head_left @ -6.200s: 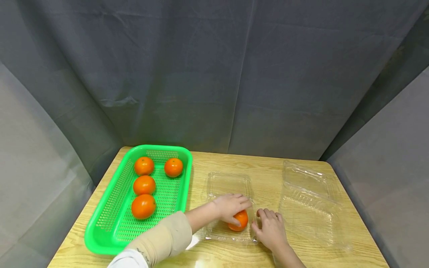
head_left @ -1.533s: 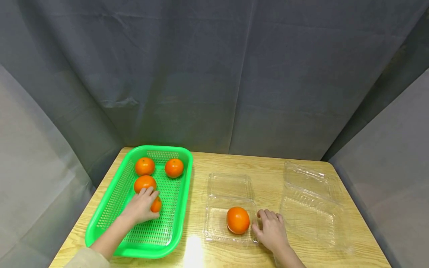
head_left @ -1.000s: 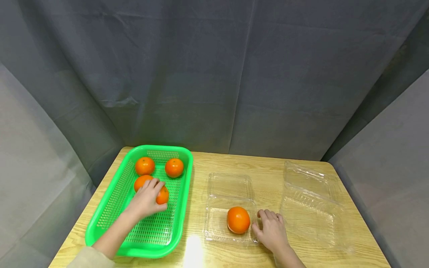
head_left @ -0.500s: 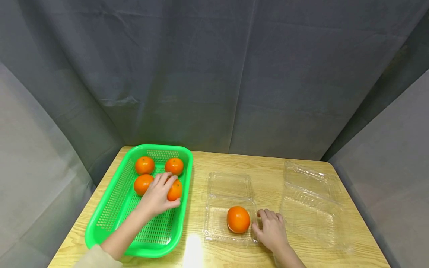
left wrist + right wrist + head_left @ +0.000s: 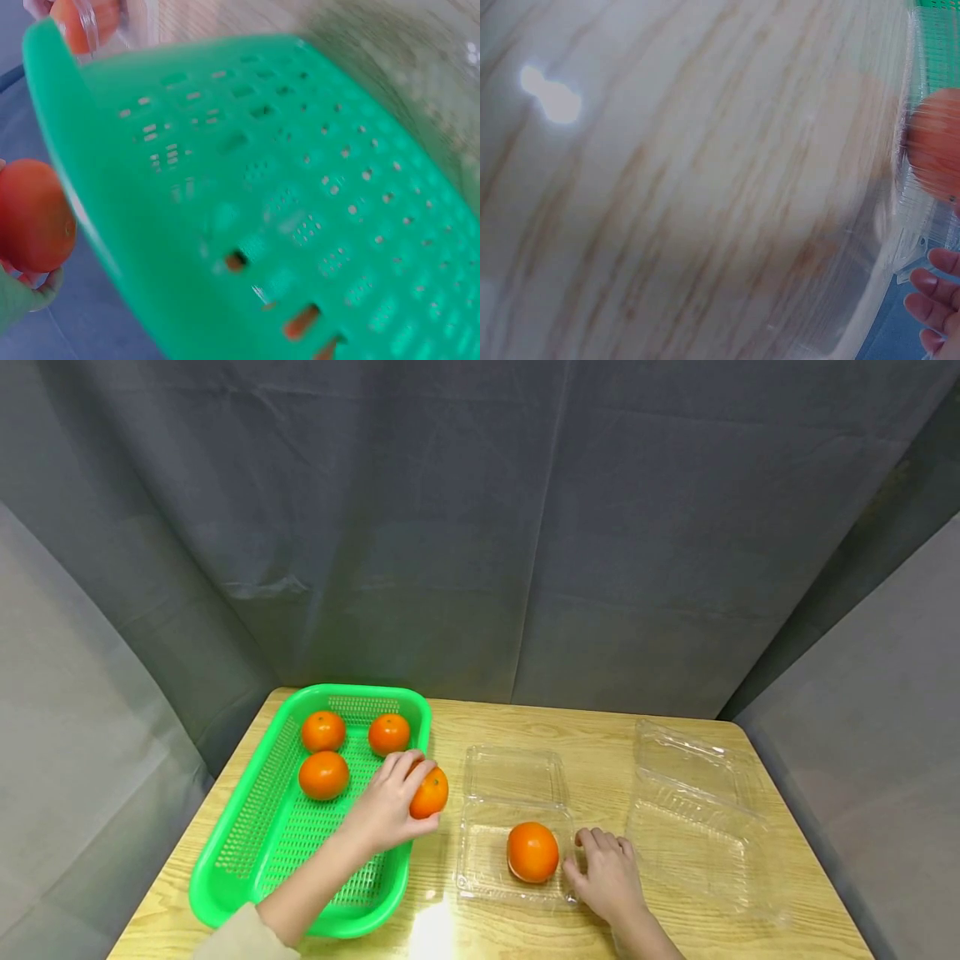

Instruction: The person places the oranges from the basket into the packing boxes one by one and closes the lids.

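Note:
My left hand (image 5: 388, 806) holds an orange (image 5: 430, 792) just above the right rim of the green basket (image 5: 415, 852). In the left wrist view that orange (image 5: 36, 215) shows past the basket wall, fingertips against it. Another orange (image 5: 533, 853) sits in the near half of a clear plastic clamshell box (image 5: 483, 860), whose lid (image 5: 516, 775) lies folded back. Beside the box's right edge is my right hand (image 5: 611, 875), its fingers relaxed and loosely bent. The right wrist view has those fingers (image 5: 934, 289) close to the clear wall; contact is hard to tell.
Inside the basket lie three oranges (image 5: 324, 775), toward the back and left. A second clear clamshell box (image 5: 697, 843) lies opened at the right of the wooden table (image 5: 600, 935). Grey curtains (image 5: 480, 568) stand behind and at both sides.
My left hand, earlier at the box's orange, has taken an orange from the basket's lower left and carried it rightward to the right rim. The right hand stays put.

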Tool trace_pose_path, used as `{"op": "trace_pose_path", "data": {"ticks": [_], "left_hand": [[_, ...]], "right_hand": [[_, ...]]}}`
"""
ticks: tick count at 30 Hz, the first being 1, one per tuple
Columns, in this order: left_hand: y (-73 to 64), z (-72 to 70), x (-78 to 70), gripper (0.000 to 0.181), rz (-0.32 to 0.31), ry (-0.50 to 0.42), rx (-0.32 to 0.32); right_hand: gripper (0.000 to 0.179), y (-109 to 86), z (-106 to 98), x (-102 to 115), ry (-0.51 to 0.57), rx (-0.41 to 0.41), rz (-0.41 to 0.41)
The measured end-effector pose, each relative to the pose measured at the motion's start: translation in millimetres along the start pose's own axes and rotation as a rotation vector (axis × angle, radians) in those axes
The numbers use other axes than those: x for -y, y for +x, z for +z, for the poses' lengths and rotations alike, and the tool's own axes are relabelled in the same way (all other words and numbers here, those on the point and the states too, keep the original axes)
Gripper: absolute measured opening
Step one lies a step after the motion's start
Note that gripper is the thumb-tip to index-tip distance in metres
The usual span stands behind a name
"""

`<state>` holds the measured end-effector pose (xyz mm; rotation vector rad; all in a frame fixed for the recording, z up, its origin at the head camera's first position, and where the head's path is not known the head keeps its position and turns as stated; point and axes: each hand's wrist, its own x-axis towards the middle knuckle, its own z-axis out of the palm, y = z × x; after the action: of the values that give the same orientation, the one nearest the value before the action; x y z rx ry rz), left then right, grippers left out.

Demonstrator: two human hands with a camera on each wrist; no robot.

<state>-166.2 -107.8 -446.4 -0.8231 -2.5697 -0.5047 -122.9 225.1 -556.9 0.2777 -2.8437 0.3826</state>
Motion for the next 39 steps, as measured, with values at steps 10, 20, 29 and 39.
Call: {"op": "trace_pose_path", "data": {"ticks": [10, 20, 29, 39], "left_hand": [[3.1, 15.3, -21.8, 0.059, 0.07, -0.02, 0.037], [6.2, 27.1, -43.5, 0.061, 0.137, -0.04, 0.082], [4.0, 40.5, -57.1, 0.06, 0.173, -0.037, 0.119], [-4.7, 55.8, -69.7, 0.058, 0.168, 0.006, 0.183]], "right_hand": [[0.021, 0.0, 0.2, -0.1, 0.0, -0.004, 0.0], [0.021, -0.7, 0.8, -0.1, 0.004, -0.006, 0.005], [0.021, 0.0, 1.2, -0.3, 0.001, -0.01, 0.002], [0.02, 0.3, 2.7, -1.3, 0.007, -0.019, -0.001]]}}
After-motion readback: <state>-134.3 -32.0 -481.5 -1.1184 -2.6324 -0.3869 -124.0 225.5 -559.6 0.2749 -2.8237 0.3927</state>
